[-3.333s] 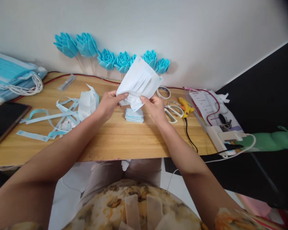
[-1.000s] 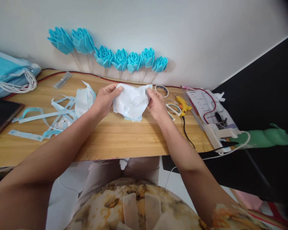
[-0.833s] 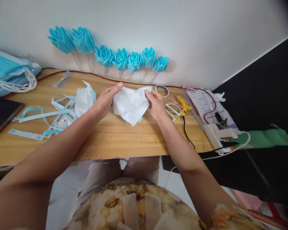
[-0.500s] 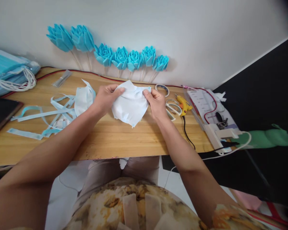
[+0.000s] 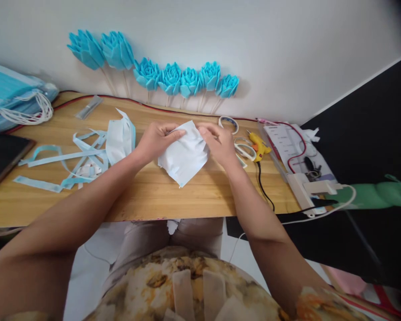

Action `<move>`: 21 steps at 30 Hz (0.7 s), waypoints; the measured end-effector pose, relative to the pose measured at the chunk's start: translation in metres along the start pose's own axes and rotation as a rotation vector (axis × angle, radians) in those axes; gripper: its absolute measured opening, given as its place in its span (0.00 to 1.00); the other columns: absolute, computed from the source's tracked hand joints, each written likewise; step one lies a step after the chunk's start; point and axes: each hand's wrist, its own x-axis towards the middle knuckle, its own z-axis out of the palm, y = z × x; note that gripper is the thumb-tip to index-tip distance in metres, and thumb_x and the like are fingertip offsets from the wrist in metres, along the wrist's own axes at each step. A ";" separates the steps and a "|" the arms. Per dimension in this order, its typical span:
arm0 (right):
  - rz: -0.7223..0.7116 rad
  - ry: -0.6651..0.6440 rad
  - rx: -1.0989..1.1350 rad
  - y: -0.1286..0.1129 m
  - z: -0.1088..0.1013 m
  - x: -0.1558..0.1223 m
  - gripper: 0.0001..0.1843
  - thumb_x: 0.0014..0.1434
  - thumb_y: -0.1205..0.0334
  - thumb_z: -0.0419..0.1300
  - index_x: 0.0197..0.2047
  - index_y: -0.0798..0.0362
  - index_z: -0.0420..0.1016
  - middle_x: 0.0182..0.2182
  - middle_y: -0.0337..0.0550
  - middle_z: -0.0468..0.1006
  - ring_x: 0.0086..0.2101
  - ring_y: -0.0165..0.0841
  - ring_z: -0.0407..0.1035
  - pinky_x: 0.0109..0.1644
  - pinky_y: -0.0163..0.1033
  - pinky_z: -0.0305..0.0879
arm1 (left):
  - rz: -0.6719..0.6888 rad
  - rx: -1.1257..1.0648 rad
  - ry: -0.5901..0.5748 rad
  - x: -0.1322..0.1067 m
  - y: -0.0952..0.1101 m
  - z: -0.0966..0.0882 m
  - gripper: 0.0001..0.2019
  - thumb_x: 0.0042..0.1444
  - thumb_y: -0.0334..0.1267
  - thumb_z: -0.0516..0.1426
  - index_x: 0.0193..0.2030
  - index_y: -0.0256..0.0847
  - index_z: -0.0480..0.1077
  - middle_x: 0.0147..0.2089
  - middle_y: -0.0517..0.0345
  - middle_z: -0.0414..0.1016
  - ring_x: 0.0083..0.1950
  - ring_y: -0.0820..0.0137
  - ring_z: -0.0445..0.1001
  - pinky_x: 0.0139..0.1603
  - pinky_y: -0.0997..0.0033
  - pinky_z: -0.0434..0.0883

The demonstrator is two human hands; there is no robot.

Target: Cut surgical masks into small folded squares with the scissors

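Between my hands hangs a white, pale blue-tinged piece of mask fabric [image 5: 183, 157], its lower corner pointing down over the wooden table. My left hand [image 5: 162, 140] pinches its upper left edge, thumb on the front. At the upper right edge my right hand [image 5: 218, 141] is closed on the fabric with thumb and fingers. Left of my left hand lie more cut pieces of mask fabric [image 5: 117, 138], beside a tangle of pale blue strips [image 5: 87, 154]. Close by my right hand are white-handled scissors [image 5: 246, 150], partly hidden, and a roll of tape [image 5: 229, 124].
Blue fabric flowers [image 5: 170, 79] on sticks lean on the wall behind. A stack of masks [image 5: 13, 91] and a dark phone [image 5: 5, 158] are at left. At right are a yellow glue gun [image 5: 259, 146], a power strip [image 5: 302, 194] and a green bottle [image 5: 367, 195].
My right hand has moved inward towards my left, and the fabric's upper right corner is drawn in. The piece hangs slightly lower and is turned, with its bottom point further left.
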 end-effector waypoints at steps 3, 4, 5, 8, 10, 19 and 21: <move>0.032 -0.016 -0.042 0.008 0.002 0.002 0.22 0.58 0.41 0.67 0.27 0.51 0.76 0.23 0.36 0.72 0.29 0.30 0.65 0.36 0.37 0.62 | 0.014 0.044 -0.046 0.000 -0.002 0.000 0.12 0.53 0.47 0.66 0.32 0.39 0.80 0.30 0.59 0.79 0.30 0.71 0.71 0.27 0.74 0.62; 0.023 0.043 -0.030 0.012 0.001 0.004 0.22 0.58 0.41 0.67 0.26 0.51 0.75 0.23 0.35 0.70 0.29 0.29 0.63 0.34 0.37 0.60 | -0.004 0.043 -0.067 0.001 -0.004 -0.001 0.12 0.51 0.47 0.67 0.32 0.39 0.80 0.28 0.59 0.78 0.28 0.72 0.70 0.27 0.74 0.61; 0.009 0.122 -0.011 0.016 0.000 0.007 0.22 0.59 0.40 0.65 0.27 0.50 0.74 0.23 0.35 0.68 0.29 0.29 0.63 0.34 0.36 0.60 | -0.031 0.038 -0.085 0.002 -0.006 -0.002 0.12 0.50 0.47 0.68 0.31 0.38 0.80 0.27 0.60 0.77 0.27 0.73 0.68 0.26 0.74 0.60; -0.021 0.354 0.028 0.026 -0.008 0.016 0.25 0.62 0.36 0.60 0.29 0.50 0.72 0.25 0.35 0.66 0.31 0.29 0.63 0.36 0.36 0.60 | -0.096 0.027 -0.057 0.007 -0.013 -0.005 0.10 0.50 0.43 0.68 0.28 0.37 0.78 0.23 0.61 0.72 0.24 0.75 0.64 0.25 0.73 0.57; -0.030 0.426 0.026 0.031 -0.012 0.020 0.27 0.62 0.32 0.56 0.30 0.49 0.70 0.26 0.36 0.66 0.32 0.30 0.65 0.37 0.36 0.61 | -0.074 0.020 0.055 0.011 -0.017 -0.007 0.09 0.51 0.39 0.67 0.26 0.37 0.76 0.23 0.60 0.72 0.25 0.75 0.64 0.27 0.73 0.60; -0.031 0.358 0.094 0.033 0.008 0.012 0.28 0.61 0.29 0.56 0.33 0.48 0.68 0.28 0.35 0.65 0.32 0.29 0.63 0.37 0.35 0.62 | 0.044 -0.184 0.368 0.020 -0.026 -0.008 0.13 0.59 0.43 0.63 0.28 0.41 0.66 0.26 0.63 0.67 0.28 0.76 0.64 0.30 0.76 0.63; 0.002 0.335 0.122 0.035 0.011 0.011 0.28 0.60 0.30 0.58 0.31 0.49 0.66 0.26 0.34 0.63 0.31 0.29 0.61 0.35 0.35 0.61 | 0.061 -0.176 0.367 0.019 -0.028 -0.008 0.14 0.59 0.44 0.64 0.29 0.41 0.67 0.26 0.64 0.66 0.27 0.76 0.62 0.28 0.75 0.60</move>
